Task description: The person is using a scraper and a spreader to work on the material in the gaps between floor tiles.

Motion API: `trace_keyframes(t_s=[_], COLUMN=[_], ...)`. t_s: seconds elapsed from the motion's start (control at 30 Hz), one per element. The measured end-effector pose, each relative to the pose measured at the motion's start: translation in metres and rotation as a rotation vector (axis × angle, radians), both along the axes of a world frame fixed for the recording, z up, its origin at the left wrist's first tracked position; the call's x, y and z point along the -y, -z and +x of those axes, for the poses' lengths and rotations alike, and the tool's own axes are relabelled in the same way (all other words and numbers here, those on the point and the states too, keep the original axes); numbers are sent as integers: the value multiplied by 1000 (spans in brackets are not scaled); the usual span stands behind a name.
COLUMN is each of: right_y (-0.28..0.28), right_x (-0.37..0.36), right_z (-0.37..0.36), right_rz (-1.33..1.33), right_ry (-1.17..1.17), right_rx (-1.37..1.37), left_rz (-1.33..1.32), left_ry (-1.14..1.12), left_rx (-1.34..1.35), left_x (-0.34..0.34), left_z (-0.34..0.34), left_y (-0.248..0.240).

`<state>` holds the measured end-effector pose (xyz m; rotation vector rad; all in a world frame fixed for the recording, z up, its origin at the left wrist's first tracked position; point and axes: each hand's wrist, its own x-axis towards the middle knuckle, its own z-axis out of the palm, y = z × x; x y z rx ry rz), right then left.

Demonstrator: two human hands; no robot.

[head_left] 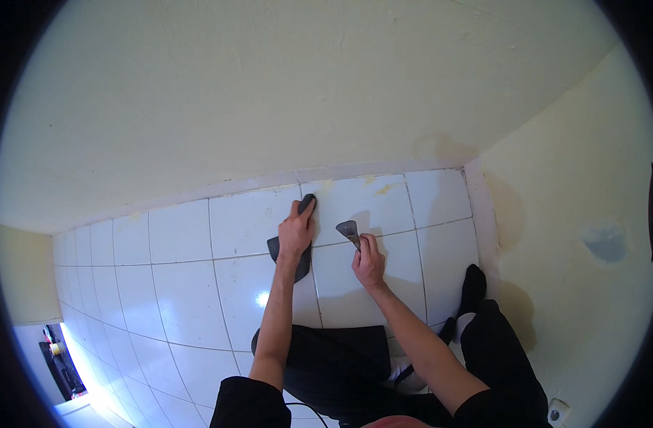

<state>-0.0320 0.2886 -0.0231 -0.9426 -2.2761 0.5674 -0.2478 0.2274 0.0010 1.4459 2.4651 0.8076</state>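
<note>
My left hand point(296, 232) is closed around the handle of a dark grey, broad-bladed tool point(303, 265) that looks like a dustpan. It is low over the white floor tiles point(180, 296), near the foot of the far wall; whether it touches them I cannot tell. To its right, my right hand point(370, 265) grips a putty knife point(348, 230) by its handle. The flared grey blade points up and away to the left, and appears apart from the wall. Yellowish smears point(385, 189) mark the tiles along the wall beyond the putty knife.
A cream wall point(283, 85) with a pale skirting point(326, 171) runs across the far side. The right wall point(576, 178) meets it in a corner and bears a grey patch point(606, 244). My foot in black point(473, 285) is beside that wall. A socket point(558, 411) shows lower right.
</note>
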Motion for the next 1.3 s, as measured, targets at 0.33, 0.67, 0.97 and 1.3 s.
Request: trace_keyframes(t_s=[0.33, 0.67, 0.97, 1.3], right_y=[-3, 2, 6, 6], right_x=[-1, -1, 1, 1], right_z=[0, 1, 2, -1], right_rz=[5, 27, -71, -72], right_ry=[-7, -45, -67, -89], right_rx=[15, -23, -52, -92], left_rz=[-39, 25, 12, 17], left_ry=[-90, 32, 161, 38], left_rx=[-13, -1, 39, 8], left_x=[0, -4, -7, -4], left_z=[-2, 11, 18, 11], left_y=[1, 0, -3, 3])
